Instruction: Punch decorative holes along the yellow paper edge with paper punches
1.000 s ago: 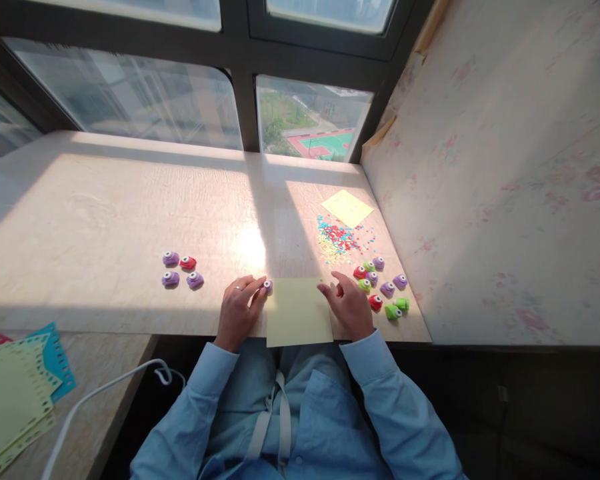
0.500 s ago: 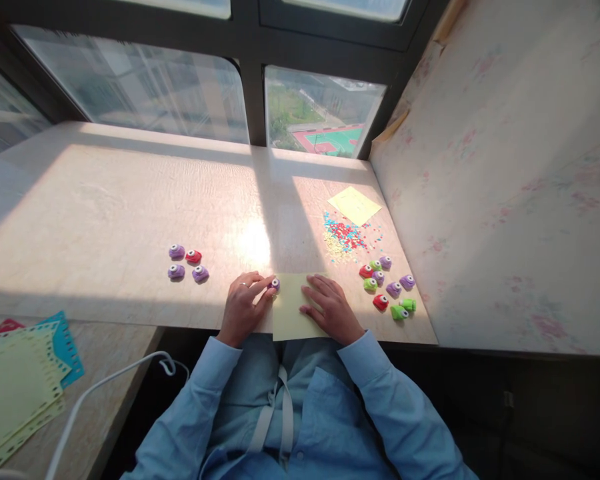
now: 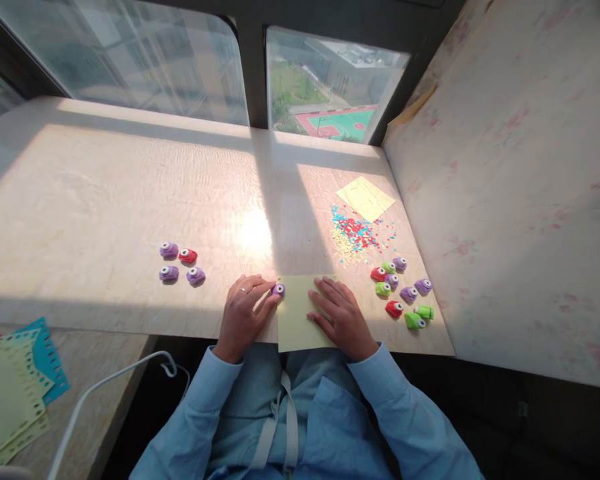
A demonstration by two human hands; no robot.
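A: Report the status at the near edge of the counter [image 3: 105, 200].

B: The yellow paper sheet [image 3: 296, 313] lies flat at the near edge, its lower end overhanging slightly. The right hand [image 3: 341, 320] rests palm-down on the sheet's right half, fingers spread and flat, gripping nothing. The left hand [image 3: 243, 313] sits just left of the sheet, with its fingers closed on a small purple punch [image 3: 279, 290] positioned at the sheet's upper left corner.

A: How much of the work appears complete?

B: Judging by the sheet, none on this piece: no holes show along its visible edges. The punch is at the corner, touching or just overlapping the edge; which, I cannot tell.

A: And further out?

B: To the left, a group of 4 punches [image 3: 181, 263], 3 purple and 1 red, stands apart from the hands. To the right, a cluster of 8 punches [image 3: 403, 293] in red, green and purple lies near the wall. Beyond it sits a heap of coloured paper dots [image 3: 356, 233], suggesting earlier punching, then a second yellow sheet [image 3: 365, 198]. Punched sheets [image 3: 10, 393] lie on the lower surface at far left.
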